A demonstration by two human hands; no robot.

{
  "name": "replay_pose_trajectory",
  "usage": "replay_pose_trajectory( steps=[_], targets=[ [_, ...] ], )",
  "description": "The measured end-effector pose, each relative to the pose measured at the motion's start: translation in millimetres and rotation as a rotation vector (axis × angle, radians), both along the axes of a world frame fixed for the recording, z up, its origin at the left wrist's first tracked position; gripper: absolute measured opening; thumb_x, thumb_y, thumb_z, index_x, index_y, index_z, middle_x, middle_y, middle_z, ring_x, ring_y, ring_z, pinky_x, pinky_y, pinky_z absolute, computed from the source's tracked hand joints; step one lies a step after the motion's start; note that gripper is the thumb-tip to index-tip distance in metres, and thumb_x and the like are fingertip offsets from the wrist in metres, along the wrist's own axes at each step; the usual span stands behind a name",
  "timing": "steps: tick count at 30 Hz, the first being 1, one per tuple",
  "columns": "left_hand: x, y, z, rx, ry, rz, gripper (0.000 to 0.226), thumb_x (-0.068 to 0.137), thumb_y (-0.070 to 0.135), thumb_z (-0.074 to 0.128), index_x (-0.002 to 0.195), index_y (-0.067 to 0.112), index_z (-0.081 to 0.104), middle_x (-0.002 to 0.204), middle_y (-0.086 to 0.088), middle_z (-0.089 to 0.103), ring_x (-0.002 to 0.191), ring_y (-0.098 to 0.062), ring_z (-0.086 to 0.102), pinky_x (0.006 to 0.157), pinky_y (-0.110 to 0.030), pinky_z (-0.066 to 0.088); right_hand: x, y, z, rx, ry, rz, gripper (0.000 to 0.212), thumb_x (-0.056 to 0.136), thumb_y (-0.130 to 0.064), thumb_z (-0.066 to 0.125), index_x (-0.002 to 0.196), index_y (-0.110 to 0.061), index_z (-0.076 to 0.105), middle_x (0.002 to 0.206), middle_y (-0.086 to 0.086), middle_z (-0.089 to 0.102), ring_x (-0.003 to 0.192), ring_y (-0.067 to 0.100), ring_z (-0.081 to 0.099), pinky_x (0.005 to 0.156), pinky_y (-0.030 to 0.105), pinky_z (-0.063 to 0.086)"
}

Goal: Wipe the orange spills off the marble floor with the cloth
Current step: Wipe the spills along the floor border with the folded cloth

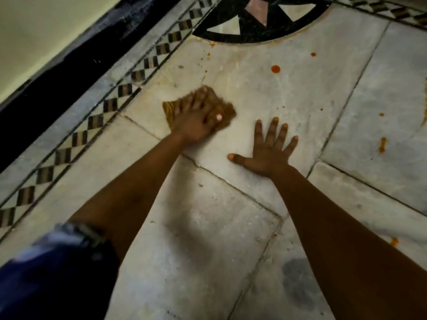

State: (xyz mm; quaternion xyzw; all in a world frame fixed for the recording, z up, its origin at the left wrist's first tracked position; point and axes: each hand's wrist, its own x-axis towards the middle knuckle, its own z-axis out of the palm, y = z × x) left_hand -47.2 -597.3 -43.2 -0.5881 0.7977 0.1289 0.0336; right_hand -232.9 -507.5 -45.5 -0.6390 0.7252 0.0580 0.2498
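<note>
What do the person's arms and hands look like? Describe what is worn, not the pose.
Both forearms are bare from elbow to fingertips. The left hand and right hand wear no gloves, and no rings show. On the left arm a dark blue sleeve is pushed up, with a lighter, blurred cuff edge. No sleeve shows on the right arm.

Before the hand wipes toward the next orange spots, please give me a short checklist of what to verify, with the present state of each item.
1. Cloth under left hand: ok, fingers spread over it, pressing it on the marble floor.
2. Right hand braced flat on the floor, clear of the cloth: ok.
3. Big orange drop wiped: not ok, untouched.
4. Small drops near the black inlay: not ok.
5. Streak at right: not ok.
6. Cloth has clean area left: cannot tell, blurred.
</note>
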Motion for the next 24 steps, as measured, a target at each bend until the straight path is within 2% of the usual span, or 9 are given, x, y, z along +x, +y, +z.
replay_pose_trajectory(
  steps=[3, 6, 9, 12, 15, 18, 21, 24],
  targets=[
    [24.4, 32.1, -0.9, -0.017, 0.002, -0.128, 0.073, 0.078, 0.07, 0.008, 0.146, 0.042, 0.011, 0.159, 0.003, 0.002, 0.146, -0.023, 0.0, 0.115, -0.047, -0.001, -0.4, -2.0, 1.9, 0.047, -0.002, 0.005, 0.117, 0.068, -0.084, 0.04, 0.145, -0.023, -0.023, 0.148, 0.015, -0.036, 0.136, 0.038, -0.032, 0.104, 0.062, -0.019],
    [43.6, 4.8, -0.5, -0.039, -0.033, 0.021, 0.069, 0.085, 0.068, 0.015, 0.147, 0.039, 0.011, 0.159, 0.004, 0.003, 0.146, -0.022, 0.001, 0.114, -0.045, -0.002, 0.1, -2.2, 1.2, 0.053, 0.0, 0.004, 0.117, 0.068, -0.084, 0.039, 0.144, -0.022, -0.024, 0.149, 0.015, -0.035, 0.136, 0.038, -0.031, 0.104, 0.062, -0.019],
    [25.7, -49.3, -3.1, -0.032, -0.006, 0.179, 0.061, 0.094, 0.061, 0.023, 0.148, 0.037, 0.008, 0.159, 0.001, -0.003, 0.146, -0.025, -0.003, 0.115, -0.049, -0.005, 0.0, -1.7, -0.2, 0.046, 0.01, 0.006, 0.116, 0.068, -0.085, 0.038, 0.144, -0.022, -0.025, 0.149, 0.015, -0.035, 0.136, 0.039, -0.03, 0.104, 0.062, -0.019],
    [-6.0, -79.1, -2.7, -0.007, 0.031, 0.201, 0.06, 0.095, 0.058, 0.022, 0.149, 0.035, 0.009, 0.159, -0.003, -0.004, 0.145, -0.029, -0.007, 0.114, -0.053, -0.006, -0.1, -1.6, 1.4, 0.054, 0.016, 0.007, 0.116, 0.069, -0.085, 0.036, 0.144, -0.022, -0.026, 0.148, 0.016, -0.035, 0.136, 0.039, -0.03, 0.104, 0.062, -0.019],
    [-14.8, -54.2, -2.4, -0.03, -0.003, 0.002, 0.065, 0.09, 0.063, 0.017, 0.149, 0.036, 0.008, 0.159, -0.002, -0.001, 0.146, -0.028, -0.003, 0.114, -0.05, -0.005, 0.8, -1.3, 3.1, 0.044, 0.017, 0.008, 0.115, 0.07, -0.084, 0.036, 0.144, -0.021, -0.025, 0.149, 0.016, -0.035, 0.136, 0.04, -0.03, 0.105, 0.062, -0.018],
    [18.5, -10.2, -1.5, -0.058, 0.015, -0.223, 0.067, 0.082, 0.068, 0.012, 0.144, 0.043, 0.008, 0.159, 0.002, 0.008, 0.145, -0.025, 0.005, 0.113, -0.046, -0.001, 1.0, -2.6, 4.8, 0.054, 0.008, 0.008, 0.114, 0.071, -0.083, 0.036, 0.144, -0.021, -0.025, 0.148, 0.017, -0.035, 0.136, 0.04, -0.03, 0.104, 0.062, -0.018],
    [47.0, -24.9, -1.4, -0.087, 0.0, -0.082, 0.066, 0.084, 0.066, 0.018, 0.145, 0.041, 0.018, 0.158, 0.003, 0.014, 0.144, -0.026, 0.011, 0.113, -0.046, 0.002, 1.5, -1.8, 6.1, 0.07, 0.011, 0.004, 0.113, 0.072, -0.082, 0.036, 0.144, -0.02, -0.026, 0.147, 0.017, -0.036, 0.135, 0.04, -0.031, 0.104, 0.062, -0.019],
    [30.2, -75.9, -1.8, -0.054, 0.003, 0.133, 0.065, 0.088, 0.066, 0.019, 0.147, 0.039, 0.013, 0.159, 0.001, 0.003, 0.146, -0.028, 0.001, 0.113, -0.054, -0.003, 1.5, -1.1, 6.3, 0.067, 0.025, 0.011, 0.112, 0.073, -0.082, 0.035, 0.143, -0.019, -0.027, 0.147, 0.017, -0.037, 0.135, 0.041, -0.032, 0.104, 0.061, -0.02]
  ],
)
